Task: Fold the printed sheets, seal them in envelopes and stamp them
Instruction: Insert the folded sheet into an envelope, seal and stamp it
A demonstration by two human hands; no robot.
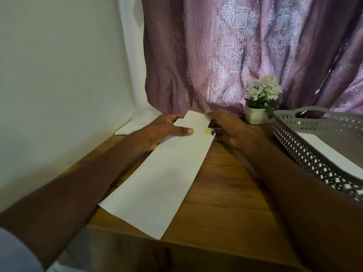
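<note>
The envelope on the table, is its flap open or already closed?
Open. The flap of the envelope stands up at the far end; the left hand holds it and the right hand pinches the flap.

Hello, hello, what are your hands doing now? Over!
Left hand holds envelope, thumb on top. Right hand pinches folded sheet at its mouth. Sheet partly in. Nothing blocking.

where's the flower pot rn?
Head view, far right of the table: the flower pot stands against the curtain, between the right hand and the grey tray.

Head view, looking forward and down, close over table (225, 193)
</note>
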